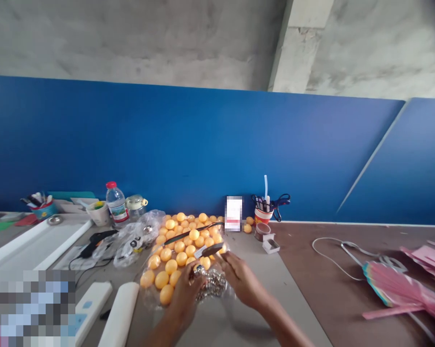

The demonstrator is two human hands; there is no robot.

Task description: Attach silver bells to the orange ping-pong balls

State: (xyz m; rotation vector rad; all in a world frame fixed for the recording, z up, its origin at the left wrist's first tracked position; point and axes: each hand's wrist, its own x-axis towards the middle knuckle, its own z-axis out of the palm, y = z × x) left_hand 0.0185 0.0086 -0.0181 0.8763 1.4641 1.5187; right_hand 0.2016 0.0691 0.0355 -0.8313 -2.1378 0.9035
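A clear plastic bag of orange ping-pong balls [182, 259] lies on the desk in front of me. At its near edge sits a heap of small shiny silver pieces [216, 284], seemingly in clear plastic; their exact kind is too small to tell. My left hand [184, 294] is closed at the heap's left side, its fingers around a silver round piece [199, 270]. On the right of the heap, my right hand [242, 280] has its fingers stretched out toward the balls. Just beyond its fingertips is a dark, flat oval piece [212, 249]. A long dark strip [177, 236] crosses the balls.
Behind the balls stand a white box [234, 213] and a cup of pens and scissors [264, 215]. To the left are a water bottle [116, 205], a glass jar [135, 205] and a white power strip [92, 308]. A pink fan [398, 284] and a white cable [329, 241] lie right.
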